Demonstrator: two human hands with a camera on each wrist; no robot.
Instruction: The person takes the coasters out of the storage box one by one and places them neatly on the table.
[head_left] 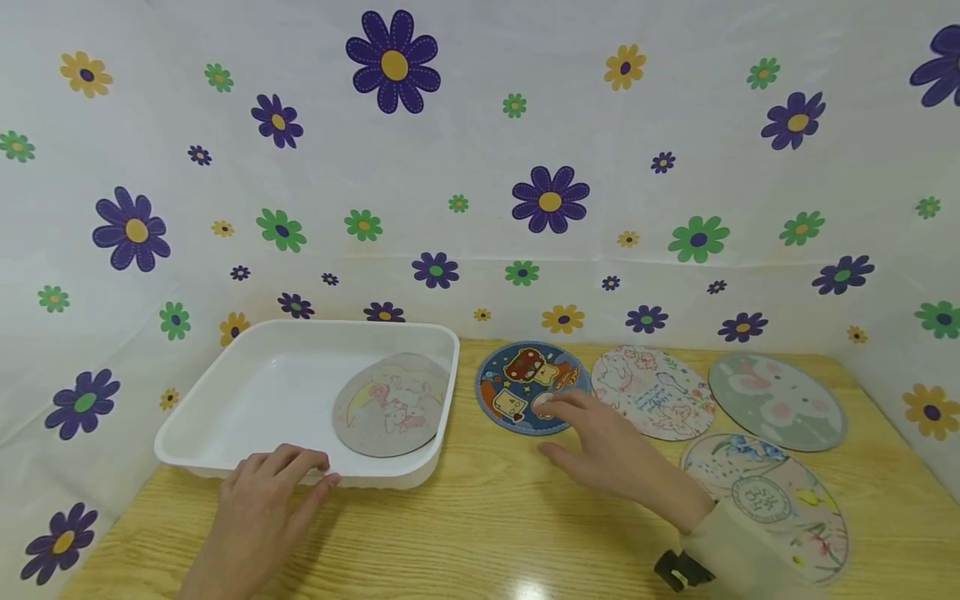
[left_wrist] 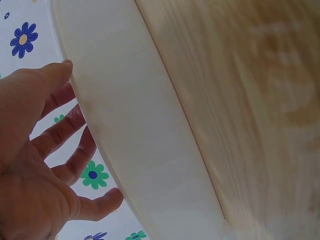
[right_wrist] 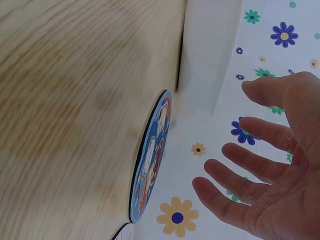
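Observation:
At the left stands a white plastic tray (head_left: 247,400), its near rim held by my left hand (head_left: 262,500). The left wrist view shows the thumb and fingertips of that hand (left_wrist: 45,150) along the rim, some tips partly hidden behind the wall. A pale round mat (head_left: 390,408) with a bunny drawing leans inside the tray's right side. To the right, a blue round mat (head_left: 525,375) with cartoon figures lies flat on the table. Over its near right part hovers my right hand (head_left: 600,437); in the right wrist view its fingers are spread, apart from the mat (right_wrist: 150,160).
Right of the blue mat lie a pink-patterned round mat (head_left: 652,392), a green bunny mat (head_left: 776,400) and a floral mat (head_left: 795,508), partly under my right sleeve (head_left: 742,550). The wooden table (head_left: 465,525) meets a flower-printed sheet (head_left: 465,133) behind.

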